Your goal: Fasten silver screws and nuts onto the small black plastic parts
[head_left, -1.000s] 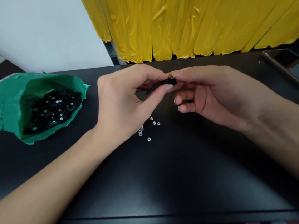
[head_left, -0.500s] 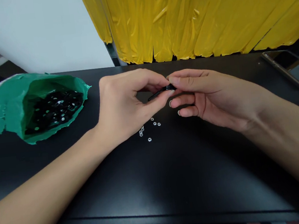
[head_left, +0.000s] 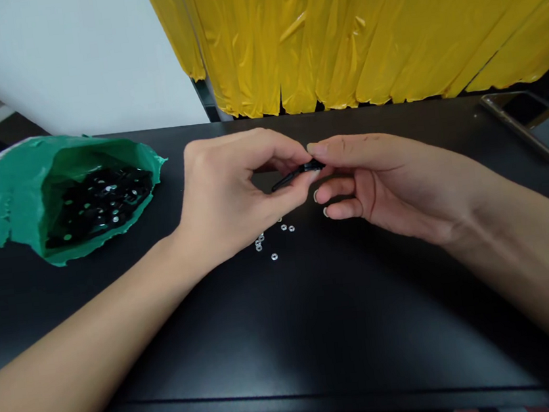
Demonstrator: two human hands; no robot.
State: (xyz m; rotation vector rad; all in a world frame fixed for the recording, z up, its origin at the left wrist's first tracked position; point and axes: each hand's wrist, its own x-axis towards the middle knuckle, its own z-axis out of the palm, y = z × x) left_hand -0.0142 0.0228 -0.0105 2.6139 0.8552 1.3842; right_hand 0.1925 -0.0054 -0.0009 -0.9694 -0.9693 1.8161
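Observation:
Between thumb and fingers my left hand [head_left: 240, 187] pinches a small, thin black part [head_left: 287, 179], its narrow end pointing down to the left. From the other side, my right hand [head_left: 380, 174] closes thumb and index finger on the part's right end, while its lower fingers curl loosely below. The fingertips hide most of that end, so its exact kind cannot be told. On the table under my left hand lie several small, shiny ring-shaped pieces [head_left: 274, 257], some partly covered by the hand.
A torn green bag [head_left: 15, 189] lies open at the left with many small black parts [head_left: 105, 195] inside. A phone [head_left: 533, 123] rests at the right of the black table [head_left: 319, 333]. Yellow plastic sheeting [head_left: 334, 34] hangs behind, beside a white panel [head_left: 89, 55].
My right thumb and fingers have shifted slightly on the black part's right end, and the wrist has turned a little. My left hand and the loose pieces stay almost the same.

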